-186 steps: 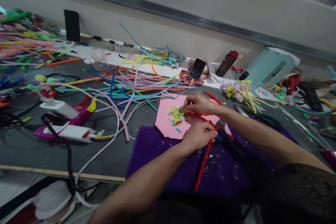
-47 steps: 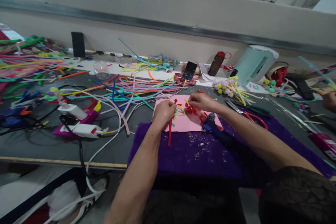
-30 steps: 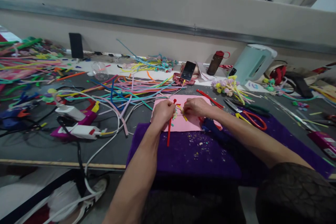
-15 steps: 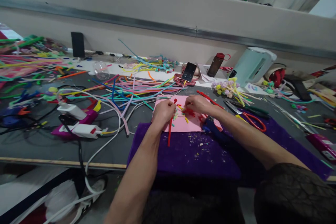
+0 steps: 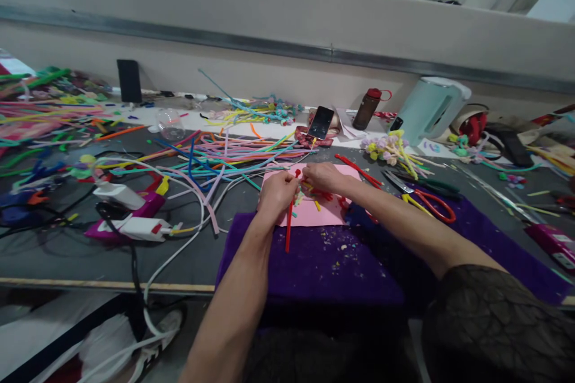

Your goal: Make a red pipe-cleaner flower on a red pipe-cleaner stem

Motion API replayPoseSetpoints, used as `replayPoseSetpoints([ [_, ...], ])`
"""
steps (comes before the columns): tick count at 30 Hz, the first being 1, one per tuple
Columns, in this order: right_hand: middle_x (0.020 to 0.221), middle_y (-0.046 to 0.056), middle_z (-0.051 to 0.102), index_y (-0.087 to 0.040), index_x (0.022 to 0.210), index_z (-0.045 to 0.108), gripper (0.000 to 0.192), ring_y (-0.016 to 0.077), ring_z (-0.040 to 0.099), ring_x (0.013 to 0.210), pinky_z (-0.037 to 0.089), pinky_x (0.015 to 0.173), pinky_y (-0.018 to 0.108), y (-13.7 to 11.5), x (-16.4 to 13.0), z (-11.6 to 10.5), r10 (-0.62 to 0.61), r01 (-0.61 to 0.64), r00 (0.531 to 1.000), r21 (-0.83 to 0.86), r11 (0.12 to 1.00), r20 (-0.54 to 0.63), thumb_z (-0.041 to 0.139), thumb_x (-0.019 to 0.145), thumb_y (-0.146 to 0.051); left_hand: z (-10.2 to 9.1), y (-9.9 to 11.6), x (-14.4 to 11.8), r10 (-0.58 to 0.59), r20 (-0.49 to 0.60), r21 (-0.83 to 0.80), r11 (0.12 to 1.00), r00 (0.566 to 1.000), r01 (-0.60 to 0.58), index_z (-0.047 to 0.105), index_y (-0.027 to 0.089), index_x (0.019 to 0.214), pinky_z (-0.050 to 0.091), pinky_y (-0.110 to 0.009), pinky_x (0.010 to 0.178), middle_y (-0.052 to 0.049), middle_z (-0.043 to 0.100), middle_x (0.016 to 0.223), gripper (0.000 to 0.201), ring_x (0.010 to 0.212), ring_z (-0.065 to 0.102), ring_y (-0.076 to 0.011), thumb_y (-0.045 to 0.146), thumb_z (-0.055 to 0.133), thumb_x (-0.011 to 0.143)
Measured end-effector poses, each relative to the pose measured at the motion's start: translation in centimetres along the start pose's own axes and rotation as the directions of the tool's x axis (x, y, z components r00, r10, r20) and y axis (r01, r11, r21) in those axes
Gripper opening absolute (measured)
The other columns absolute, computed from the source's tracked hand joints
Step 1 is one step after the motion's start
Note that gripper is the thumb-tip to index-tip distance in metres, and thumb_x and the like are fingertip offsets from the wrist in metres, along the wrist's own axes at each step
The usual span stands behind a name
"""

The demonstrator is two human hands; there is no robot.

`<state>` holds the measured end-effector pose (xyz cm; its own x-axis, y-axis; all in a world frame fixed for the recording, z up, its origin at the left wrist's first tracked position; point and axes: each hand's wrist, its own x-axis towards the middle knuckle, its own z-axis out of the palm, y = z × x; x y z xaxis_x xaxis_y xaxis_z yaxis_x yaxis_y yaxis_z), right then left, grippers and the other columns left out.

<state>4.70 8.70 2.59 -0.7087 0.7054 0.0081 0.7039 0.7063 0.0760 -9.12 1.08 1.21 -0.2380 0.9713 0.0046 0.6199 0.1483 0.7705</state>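
Since half a second ago, right hand (image 5: 322, 176) has edged toward left hand (image 5: 277, 191), which stays closed around the red pipe cleaner (image 5: 288, 224) over the pink paper (image 5: 326, 210). Right fingers pinch small cut pieces (image 5: 314, 191); loosely gripped, they could scatter.

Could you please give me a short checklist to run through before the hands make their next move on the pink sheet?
1. Left hand has a firm grip on the red pipe cleaner: ok, fist closed round it, stem upright.
2. Right hand has a piece pinched: cannot tell, the fingertips are hidden among the cut pieces.
3. Pink sheet lies flat on the purple cloth: ok.
4. Scissors out of the way of the forearm: ok, they lie apart, to the right.
5. Loose pipe cleaners kept off the pink sheet: not ok, some ends reach its far left edge.
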Motion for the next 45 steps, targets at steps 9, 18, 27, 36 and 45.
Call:
replayPoseSetpoints([
  [9,0.081,0.003,0.066,-0.017,0.087,0.063,0.02,0.0128,0.057,0.07,0.034,0.057,0.02,3.4,-3.6,-1.6,0.024,-0.02,1.0,0.159,0.987,-0.019,0.047,0.076,-0.018,0.0,-0.2,0.1,0.042,-0.001,-0.019,0.999,0.999,-0.042,0.065,0.018,0.072,0.04,-0.02,0.055,-0.002,0.068,0.07,0.023,0.06,0.059,-0.0116,0.031,0.046,0.073],
  [18,0.094,0.002,0.064,-0.024,0.095,0.066,0.026,0.0136,0.056,0.081,0.033,0.062,0.02,2.5,-5.0,-1.1,-0.192,0.185,0.981,0.153,0.971,0.032,0.047,0.079,-0.019,0.2,-0.5,0.6,0.13,-0.003,0.063,0.99,0.991,-0.13,0.064,0.019,0.071,0.039,-0.022,0.054,-0.001,0.066,0.067,0.023,0.058,0.058,-0.0124,0.032,0.046,0.072],
  [27,0.094,0.004,0.062,-0.022,0.09,0.065,0.024,0.015,0.056,0.083,0.032,0.062,0.022,2.4,-4.9,-0.8,-0.065,0.067,0.99,-0.011,0.998,0.123,0.042,0.083,-0.021,0.4,-0.6,0.6,0.128,0.02,0.042,0.991,0.992,-0.129,0.064,0.019,0.071,0.038,-0.021,0.054,0.0,0.066,0.065,0.023,0.058,0.058,-0.0116,0.033,0.046,0.072],
  [36,0.097,0.004,0.06,-0.025,0.102,0.061,0.026,0.0142,0.055,0.08,0.03,0.059,0.022,1.5,-5.1,-0.8,-0.156,0.155,0.987,0.044,0.987,0.038,0.042,0.085,-0.025,0.2,0.1,-0.1,0.091,0.012,0.032,0.995,0.996,-0.091,0.064,0.019,0.074,0.039,-0.02,0.053,0.0,0.066,0.065,0.022,0.054,0.057,-0.0102,0.033,0.047,0.073],
  [45,0.094,0.006,0.061,-0.019,0.091,0.061,0.024,0.0155,0.056,0.081,0.031,0.058,0.022,2.7,-5.4,-0.8,0.011,0.002,0.99,-0.092,0.996,0.138,0.039,0.086,-0.027,0.3,0.1,0.0,0.091,0.012,0.005,0.996,0.996,-0.091,0.064,0.018,0.074,0.042,-0.021,0.058,-0.001,0.066,0.066,0.02,0.057,0.059,-0.0107,0.03,0.049,0.072],
])
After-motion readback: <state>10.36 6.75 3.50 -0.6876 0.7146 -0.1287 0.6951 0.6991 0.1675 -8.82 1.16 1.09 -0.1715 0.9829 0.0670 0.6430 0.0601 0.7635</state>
